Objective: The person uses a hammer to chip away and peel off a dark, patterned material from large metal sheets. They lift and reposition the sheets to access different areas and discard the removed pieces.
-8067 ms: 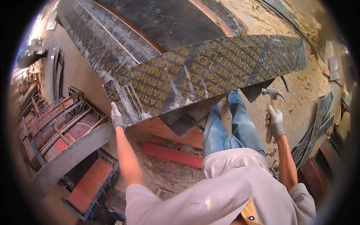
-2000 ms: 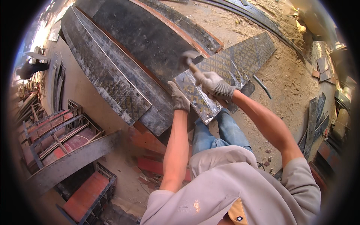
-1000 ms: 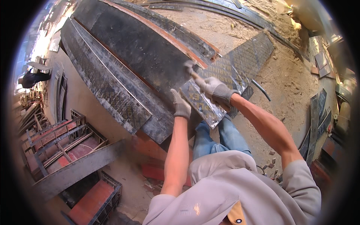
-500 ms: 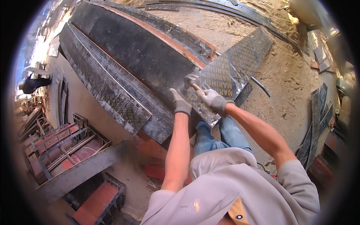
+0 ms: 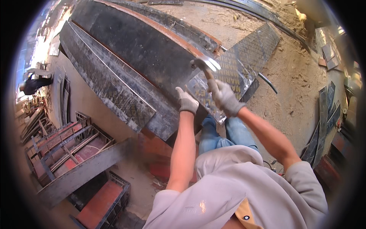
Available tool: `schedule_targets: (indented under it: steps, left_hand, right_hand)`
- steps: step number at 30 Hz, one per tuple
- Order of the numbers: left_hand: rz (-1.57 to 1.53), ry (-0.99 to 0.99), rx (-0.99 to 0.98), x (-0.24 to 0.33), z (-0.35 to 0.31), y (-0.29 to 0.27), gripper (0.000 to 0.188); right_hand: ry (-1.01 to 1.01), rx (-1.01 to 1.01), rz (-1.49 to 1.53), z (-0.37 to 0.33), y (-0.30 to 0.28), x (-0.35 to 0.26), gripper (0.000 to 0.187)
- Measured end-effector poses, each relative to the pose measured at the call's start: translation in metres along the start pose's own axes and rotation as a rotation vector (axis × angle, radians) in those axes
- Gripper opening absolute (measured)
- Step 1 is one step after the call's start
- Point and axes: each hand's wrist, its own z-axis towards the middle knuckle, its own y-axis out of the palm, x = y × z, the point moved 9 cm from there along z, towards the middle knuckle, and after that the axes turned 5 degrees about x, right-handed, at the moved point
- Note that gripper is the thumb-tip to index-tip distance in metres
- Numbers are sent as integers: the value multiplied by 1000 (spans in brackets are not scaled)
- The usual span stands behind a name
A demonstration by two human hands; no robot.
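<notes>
My right hand, in a grey-white work glove, is closed around the wooden handle of a claw hammer. The hammer's metal head is raised above a printed plywood board, blurred by motion. The board lies slantwise over the near end of a long dark panel with reddish edges. My left hand, gloved too, is at the board's near left edge. One digit points up and away, while the other fingers are mostly hidden and seem curled at the board's edge.
Left of the dark panel lies a long worn board. Red-and-black metal-framed forms stand at the lower left. Dark strips lean at the right, and a short pipe lies on sandy ground. A person is far left.
My right hand has lifted the hammer up from near the board's corner, and its head has swung upward. My left hand has shifted only slightly, staying at the board's edge.
</notes>
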Motion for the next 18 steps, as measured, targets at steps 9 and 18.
schedule_targets:
  steps: [9, 18]
  left_hand:
    - [-51, -57, 156, -19, 11, -22, 85]
    - [-30, -135, -27, -19, 38, -7, 62]
  right_hand:
    - [34, 52, 134, -31, 19, 53, 65]
    - [167, 84, 35, -25, 29, 89, 71]
